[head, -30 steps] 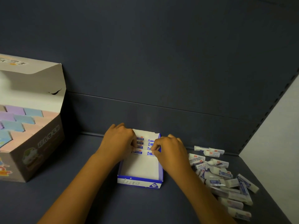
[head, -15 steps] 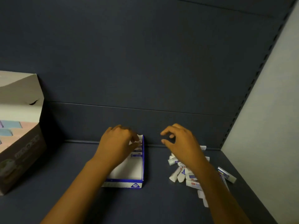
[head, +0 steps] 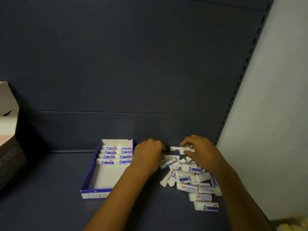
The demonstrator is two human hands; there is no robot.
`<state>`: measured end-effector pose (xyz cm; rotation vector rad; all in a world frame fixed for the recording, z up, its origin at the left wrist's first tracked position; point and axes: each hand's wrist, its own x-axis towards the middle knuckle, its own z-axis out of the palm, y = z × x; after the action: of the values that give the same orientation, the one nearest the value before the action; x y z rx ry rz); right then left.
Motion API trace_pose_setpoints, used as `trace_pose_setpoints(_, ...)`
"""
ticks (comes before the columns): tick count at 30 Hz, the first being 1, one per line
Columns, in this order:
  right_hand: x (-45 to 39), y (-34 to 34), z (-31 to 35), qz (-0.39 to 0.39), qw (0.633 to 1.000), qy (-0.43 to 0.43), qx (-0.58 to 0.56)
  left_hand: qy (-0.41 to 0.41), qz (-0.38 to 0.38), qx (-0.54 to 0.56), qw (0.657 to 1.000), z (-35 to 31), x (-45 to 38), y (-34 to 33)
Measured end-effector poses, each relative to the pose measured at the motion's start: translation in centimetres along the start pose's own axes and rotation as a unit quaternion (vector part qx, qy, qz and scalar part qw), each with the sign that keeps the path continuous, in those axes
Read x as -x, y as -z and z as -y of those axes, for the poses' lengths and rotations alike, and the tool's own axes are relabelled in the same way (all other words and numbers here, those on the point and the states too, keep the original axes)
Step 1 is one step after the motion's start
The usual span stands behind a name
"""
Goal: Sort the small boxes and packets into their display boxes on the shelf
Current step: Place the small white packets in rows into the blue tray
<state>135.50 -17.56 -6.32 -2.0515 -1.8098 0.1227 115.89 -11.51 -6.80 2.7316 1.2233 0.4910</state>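
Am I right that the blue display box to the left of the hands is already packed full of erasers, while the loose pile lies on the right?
Not quite: in the head view the blue display box holds erasers only in its far part; its near part is bare. The loose pile does lie on the right.

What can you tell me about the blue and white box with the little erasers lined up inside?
The display box is a shallow open tray that looks like cardboard, blue outside and white inside, with print on its front wall. It lies flat on the dark shelf. Four neat rows of erasers fill its far end; the near part is bare. The left hand is beside its right edge, and its forearm crosses the near right corner.
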Motion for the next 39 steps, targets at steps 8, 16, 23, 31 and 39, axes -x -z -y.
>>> trace_pose_setpoints(8, 0.0, -0.3, -1.3, -0.022, 1.000, -0.008, 0.004, -0.016, -0.001, 0.004, 1.000, -0.7, -0.2, -2.1)
trace_pose_setpoints(16, -0.4, -0.7, -2.3, -0.027, 0.999, -0.025, 0.017, 0.004, 0.007, 0.038, 0.999, -0.4, -0.8, -2.3)
trace_pose_setpoints(23, -0.7, -1.2, -2.9, -0.016, 0.999, -0.044, 0.022, 0.003, -0.017, 0.121, 0.992, -0.4, -0.8, -1.3)
trace_pose_setpoints(31, -1.3, -1.5, -3.1, 0.000, 0.998, -0.057, 0.040, 0.024, -0.037, 0.200, 0.979, -0.2, -0.8, -0.8)
trace_pose_setpoints(39, -2.0, -1.5, -3.3, 0.041, 0.995, -0.074, 0.060, 0.043, -0.031, 0.229, 0.972, 0.1, -0.9, -0.7)
